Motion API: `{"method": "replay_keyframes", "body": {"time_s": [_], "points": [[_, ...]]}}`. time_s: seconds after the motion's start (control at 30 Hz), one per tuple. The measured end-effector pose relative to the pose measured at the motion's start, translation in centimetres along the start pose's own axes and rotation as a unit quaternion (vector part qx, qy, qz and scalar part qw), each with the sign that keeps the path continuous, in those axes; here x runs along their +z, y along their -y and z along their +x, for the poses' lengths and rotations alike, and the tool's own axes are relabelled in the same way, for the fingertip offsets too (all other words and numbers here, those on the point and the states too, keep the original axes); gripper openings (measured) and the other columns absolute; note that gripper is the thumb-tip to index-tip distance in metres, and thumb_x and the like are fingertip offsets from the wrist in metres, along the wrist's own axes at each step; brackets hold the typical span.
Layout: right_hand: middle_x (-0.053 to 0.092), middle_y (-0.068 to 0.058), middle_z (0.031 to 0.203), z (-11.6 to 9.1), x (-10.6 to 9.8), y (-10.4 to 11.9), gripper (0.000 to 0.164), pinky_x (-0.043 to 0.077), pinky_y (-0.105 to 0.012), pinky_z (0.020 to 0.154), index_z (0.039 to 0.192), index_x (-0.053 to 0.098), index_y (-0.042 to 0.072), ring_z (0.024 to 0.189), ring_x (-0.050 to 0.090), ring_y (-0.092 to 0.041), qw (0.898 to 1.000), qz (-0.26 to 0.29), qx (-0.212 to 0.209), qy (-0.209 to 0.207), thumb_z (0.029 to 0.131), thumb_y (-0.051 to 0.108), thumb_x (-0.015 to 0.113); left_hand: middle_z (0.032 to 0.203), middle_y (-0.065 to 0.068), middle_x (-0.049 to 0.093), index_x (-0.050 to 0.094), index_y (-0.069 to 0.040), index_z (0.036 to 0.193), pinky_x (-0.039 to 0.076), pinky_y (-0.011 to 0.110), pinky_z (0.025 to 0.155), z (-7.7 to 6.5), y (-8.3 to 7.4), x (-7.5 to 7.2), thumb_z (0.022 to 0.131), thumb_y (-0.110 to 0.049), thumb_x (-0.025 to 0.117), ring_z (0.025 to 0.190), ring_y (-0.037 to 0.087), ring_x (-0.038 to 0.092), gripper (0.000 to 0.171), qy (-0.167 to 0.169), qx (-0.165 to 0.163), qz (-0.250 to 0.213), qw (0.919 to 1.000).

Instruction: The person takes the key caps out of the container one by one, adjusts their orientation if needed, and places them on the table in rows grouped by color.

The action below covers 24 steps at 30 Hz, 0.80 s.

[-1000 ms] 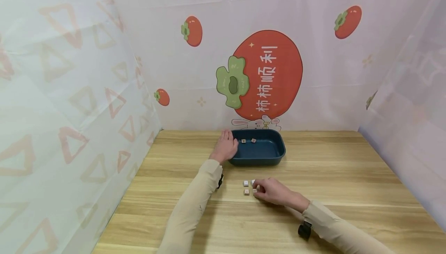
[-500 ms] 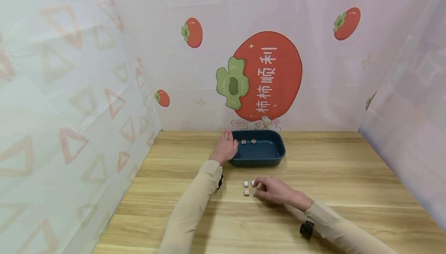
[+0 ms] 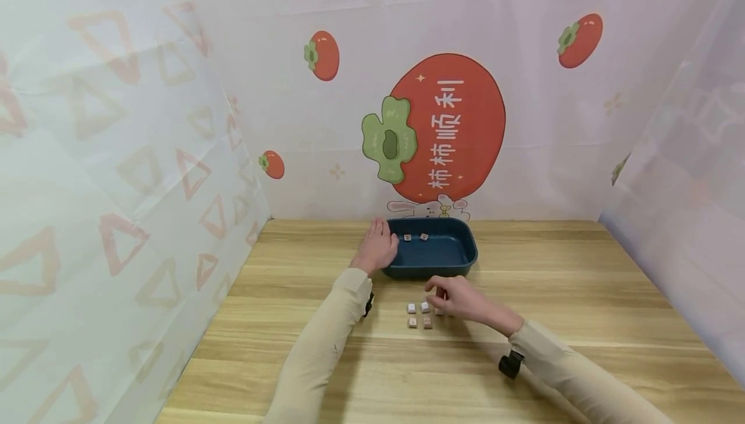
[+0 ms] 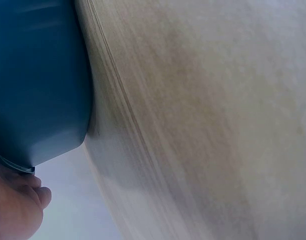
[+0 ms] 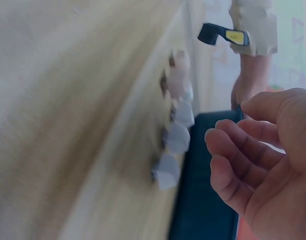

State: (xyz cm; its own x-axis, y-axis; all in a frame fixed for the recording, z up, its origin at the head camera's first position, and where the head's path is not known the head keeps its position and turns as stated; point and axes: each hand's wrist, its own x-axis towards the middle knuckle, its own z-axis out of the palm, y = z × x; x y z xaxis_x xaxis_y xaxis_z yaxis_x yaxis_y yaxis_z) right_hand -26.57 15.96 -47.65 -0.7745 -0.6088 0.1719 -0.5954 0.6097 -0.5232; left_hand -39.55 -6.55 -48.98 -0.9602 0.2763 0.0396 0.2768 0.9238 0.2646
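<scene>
At the left end of a dark blue plastic bin (image 3: 431, 271), my left hand (image 3: 374, 247) grips the wall, thumb at the inner side and fingers outside. In the left wrist view the curled fingertips (image 4: 42, 196) show by the rim. My right hand (image 3: 460, 297) hovers just above several small keycaps in front of the bin; its fingers are loosely bent and hold nothing. White keycaps (image 3: 411, 308) form the back row, one partly behind the right hand. Pinkish keycaps (image 3: 412, 322) make up the front row. Two more keycaps (image 3: 423, 237) lie inside the bin.
The wooden table (image 3: 279, 320) carries everything. A white cloth (image 3: 326, 114) with persimmon prints hangs right behind the bin, and patterned sheets (image 3: 116, 185) flank both sides. Each wrist wears a dark strap (image 3: 512, 364).
My right hand has risen off the front-right keycap and moved slightly back and right, uncovering the keycaps beneath. The left hand and bin stay put.
</scene>
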Motion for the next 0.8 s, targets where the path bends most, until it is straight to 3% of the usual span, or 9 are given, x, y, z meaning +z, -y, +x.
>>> {"method": "replay_keyframes", "body": {"time_s": [0.17, 0.47, 0.8], "points": [[0.059, 0.008, 0.073, 0.7, -0.9, -0.3, 0.014, 0.044, -0.018, 0.057, 0.103, 0.069, 0.007, 0.062, 0.048, -0.002, 1.0, -0.008, -0.004, -0.018, 0.092, 0.016, 0.066, 0.163, 0.022, 0.015, 0.018, 0.005, 0.154, 0.015, 0.042, 0.125, 0.0, -0.1, 0.0, 0.106, -0.036, 0.02, 0.153, 0.034, 0.011, 0.063, -0.004, 0.0, -0.007, 1.0], [0.063, 0.009, 0.077, 2.1, -2.2, -0.5, 0.006, 0.048, -0.019, 0.062, 0.091, 0.07, 0.011, 0.067, 0.052, -0.003, 1.0, -0.018, -0.004, -0.025, 0.091, 0.017, 0.069, 0.164, 0.02, 0.014, 0.016, 0.004, 0.155, 0.016, 0.042, 0.125, 0.0, -0.1, -0.1, 0.105, -0.039, 0.015, 0.154, 0.032, 0.008, 0.066, 0.0, -0.005, -0.01, 0.9999], [0.063, 0.006, 0.078, 3.3, -3.1, -0.7, 0.008, 0.047, -0.021, 0.062, 0.097, 0.07, 0.009, 0.067, 0.051, -0.007, 0.998, -0.021, 0.02, -0.057, 0.091, 0.014, 0.069, 0.164, 0.021, 0.014, 0.017, 0.005, 0.154, 0.015, 0.042, 0.125, -0.1, -0.2, -0.2, 0.106, -0.036, 0.019, 0.154, 0.033, 0.009, 0.064, -0.002, -0.003, -0.01, 0.9999]]}}
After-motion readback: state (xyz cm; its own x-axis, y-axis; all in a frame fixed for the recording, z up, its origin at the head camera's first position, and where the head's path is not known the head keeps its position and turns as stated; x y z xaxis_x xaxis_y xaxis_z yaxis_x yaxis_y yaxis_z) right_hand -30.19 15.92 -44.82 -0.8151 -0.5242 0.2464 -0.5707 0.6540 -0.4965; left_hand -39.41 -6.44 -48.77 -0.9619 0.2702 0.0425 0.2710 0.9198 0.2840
